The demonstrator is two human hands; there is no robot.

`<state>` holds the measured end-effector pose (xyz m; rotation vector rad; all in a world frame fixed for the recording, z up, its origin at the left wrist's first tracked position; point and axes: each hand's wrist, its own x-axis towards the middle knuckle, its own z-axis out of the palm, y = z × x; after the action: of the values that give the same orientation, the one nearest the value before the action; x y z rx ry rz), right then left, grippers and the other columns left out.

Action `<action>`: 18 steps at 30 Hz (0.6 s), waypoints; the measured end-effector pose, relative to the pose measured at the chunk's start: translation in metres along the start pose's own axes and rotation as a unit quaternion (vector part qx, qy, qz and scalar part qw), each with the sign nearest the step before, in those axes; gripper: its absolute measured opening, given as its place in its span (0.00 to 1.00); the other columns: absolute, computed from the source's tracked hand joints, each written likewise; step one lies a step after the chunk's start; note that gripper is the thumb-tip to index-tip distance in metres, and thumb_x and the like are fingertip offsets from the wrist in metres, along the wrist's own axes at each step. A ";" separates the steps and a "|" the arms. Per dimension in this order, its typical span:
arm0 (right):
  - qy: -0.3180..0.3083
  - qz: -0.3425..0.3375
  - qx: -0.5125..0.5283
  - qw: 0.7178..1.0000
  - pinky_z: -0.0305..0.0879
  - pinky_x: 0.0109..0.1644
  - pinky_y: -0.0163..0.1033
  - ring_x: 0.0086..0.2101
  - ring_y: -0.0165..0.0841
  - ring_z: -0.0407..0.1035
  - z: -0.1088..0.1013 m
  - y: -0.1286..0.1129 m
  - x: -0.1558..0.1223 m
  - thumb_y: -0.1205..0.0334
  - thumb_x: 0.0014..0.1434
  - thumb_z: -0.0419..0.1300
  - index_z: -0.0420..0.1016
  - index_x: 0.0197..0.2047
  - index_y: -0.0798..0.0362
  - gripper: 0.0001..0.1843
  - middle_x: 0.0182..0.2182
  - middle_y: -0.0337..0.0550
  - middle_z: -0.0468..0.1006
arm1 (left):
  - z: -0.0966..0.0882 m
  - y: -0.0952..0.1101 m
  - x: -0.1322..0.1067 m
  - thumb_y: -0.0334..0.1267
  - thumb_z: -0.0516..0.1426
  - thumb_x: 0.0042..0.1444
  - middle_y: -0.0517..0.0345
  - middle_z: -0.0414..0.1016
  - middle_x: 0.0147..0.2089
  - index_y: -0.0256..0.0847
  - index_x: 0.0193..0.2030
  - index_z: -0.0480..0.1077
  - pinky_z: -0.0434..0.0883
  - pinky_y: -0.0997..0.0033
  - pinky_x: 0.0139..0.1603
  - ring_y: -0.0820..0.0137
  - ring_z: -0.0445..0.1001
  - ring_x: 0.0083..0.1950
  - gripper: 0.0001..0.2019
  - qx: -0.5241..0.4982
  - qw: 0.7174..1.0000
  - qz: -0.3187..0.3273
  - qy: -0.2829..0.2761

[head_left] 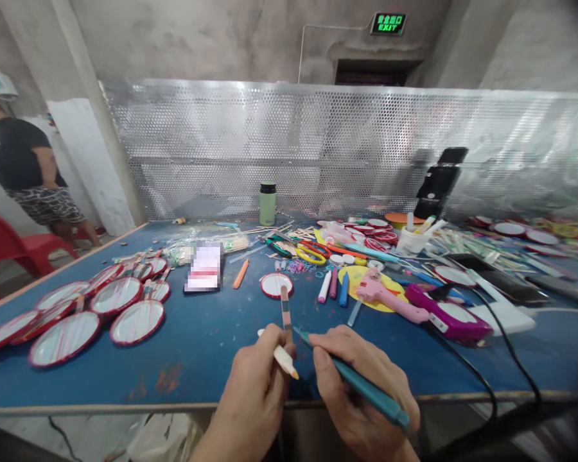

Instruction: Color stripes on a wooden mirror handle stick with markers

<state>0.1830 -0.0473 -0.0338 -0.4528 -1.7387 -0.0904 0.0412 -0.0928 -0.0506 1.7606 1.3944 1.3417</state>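
My left hand (260, 378) is closed round the lower end of a flat wooden stick (286, 307) with darker bands painted along it. The stick's far end overlaps a small round white disc with a red rim (275, 284), over the blue table. Tucked in the same hand is a white marker (284, 361), its orange tip uncapped and pointing toward me. In my right hand (361, 385), gripped like a pencil, is a teal marker (366, 389). Its tip is close beside the stick; whether the two touch I cannot tell.
Several red-rimmed discs (137, 322) lie at the left by a phone (205, 268) and an orange marker (241, 274). Capped markers (343, 290), a pink glue gun (390, 296) and a purple device (447, 314) with cables are at the right. Behind stands a green bottle (268, 205).
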 end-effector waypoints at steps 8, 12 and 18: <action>-0.012 -0.003 0.008 1.000 0.71 0.33 0.33 0.28 0.30 0.76 0.000 0.000 0.000 0.73 0.60 0.58 0.74 0.38 0.53 0.07 0.27 0.38 0.80 | 0.000 -0.001 0.000 0.36 0.45 0.68 0.67 0.59 0.26 0.43 0.30 0.56 0.53 0.75 0.28 0.74 0.54 0.27 0.12 -0.004 1.000 0.011 0.005; 0.007 -0.006 -0.006 1.000 0.71 0.34 0.32 0.28 0.29 0.76 0.000 0.000 0.001 0.74 0.59 0.58 0.74 0.37 0.53 0.07 0.26 0.37 0.80 | 0.000 0.000 0.000 0.37 0.45 0.69 0.67 0.59 0.26 0.43 0.31 0.56 0.54 0.76 0.29 0.74 0.54 0.27 0.12 -0.002 1.000 0.002 -0.001; -0.013 -0.002 0.016 1.000 0.71 0.32 0.32 0.27 0.29 0.77 -0.001 -0.004 0.005 0.73 0.59 0.58 0.75 0.36 0.53 0.07 0.26 0.38 0.80 | 0.000 -0.002 0.000 0.35 0.46 0.68 0.67 0.60 0.26 0.43 0.30 0.56 0.54 0.76 0.29 0.74 0.55 0.27 0.12 -0.004 1.000 0.010 0.007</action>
<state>0.1816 -0.0502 -0.0277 -0.4301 -1.7635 -0.0599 0.0401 -0.0922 -0.0525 1.7678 1.3813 1.3702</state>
